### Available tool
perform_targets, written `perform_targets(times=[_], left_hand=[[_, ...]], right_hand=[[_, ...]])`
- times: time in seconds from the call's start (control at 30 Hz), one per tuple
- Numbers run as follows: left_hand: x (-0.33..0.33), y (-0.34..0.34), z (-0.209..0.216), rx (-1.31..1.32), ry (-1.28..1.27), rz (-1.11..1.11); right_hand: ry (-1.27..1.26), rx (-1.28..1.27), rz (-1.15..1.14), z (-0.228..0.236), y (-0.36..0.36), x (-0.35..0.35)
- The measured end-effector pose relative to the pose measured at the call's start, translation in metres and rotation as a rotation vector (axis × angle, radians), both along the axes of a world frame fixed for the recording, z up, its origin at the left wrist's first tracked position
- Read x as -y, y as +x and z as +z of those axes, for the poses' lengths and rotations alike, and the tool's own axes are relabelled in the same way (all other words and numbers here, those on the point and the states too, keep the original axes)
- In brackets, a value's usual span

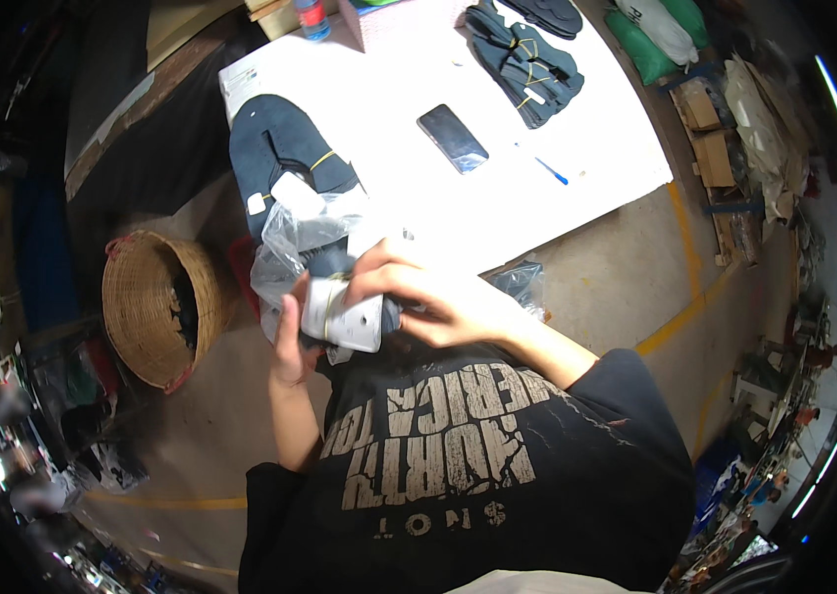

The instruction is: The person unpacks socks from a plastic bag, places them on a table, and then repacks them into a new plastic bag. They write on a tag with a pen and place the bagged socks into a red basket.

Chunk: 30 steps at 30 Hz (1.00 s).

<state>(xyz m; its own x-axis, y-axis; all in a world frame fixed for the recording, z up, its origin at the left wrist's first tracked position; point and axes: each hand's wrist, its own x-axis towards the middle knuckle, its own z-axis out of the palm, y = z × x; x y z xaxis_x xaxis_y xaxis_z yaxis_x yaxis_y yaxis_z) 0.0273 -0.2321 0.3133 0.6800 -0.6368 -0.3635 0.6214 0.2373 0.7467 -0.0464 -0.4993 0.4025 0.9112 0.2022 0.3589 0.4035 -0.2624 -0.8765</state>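
A wicker basket [126, 307] stands on the floor left of the tabletop [557, 213]. Dark flip-flops [250, 148] with yellow bands lie along the tabletop's left edge, a clear plastic bag [290, 243] against them. Near the lower left corner, the person's left hand [290, 332] grasps the left side of a banded bundle [339, 319], dark with a white face; the right hand [423, 292] bends its fingers over the bundle's top, though whether they grip it I cannot tell. A pink box [407, 28] sits at the far edge, a phone [453, 139] nearer the middle, tied dark sandals [535, 74] toward the far right corner, and a blue pen [558, 177] near the right-hand corner
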Motion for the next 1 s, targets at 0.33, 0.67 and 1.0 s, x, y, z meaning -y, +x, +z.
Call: perform_targets(times=[0.33,0.67,1.0], left_hand=[[0.048,-0.002,0.000,-0.200,0.025,0.075],[0.045,-0.002,-0.083,-0.055,0.162,0.329],[0.052,-0.008,-0.085,-0.017,0.212,0.429]], right_hand=[[-0.250,-0.096,-0.275,-0.058,0.024,0.073],[-0.790,-0.113,-1.256,-0.162,0.109,0.347],[-0.699,-0.384,-1.511,-0.175,0.122,0.378]])
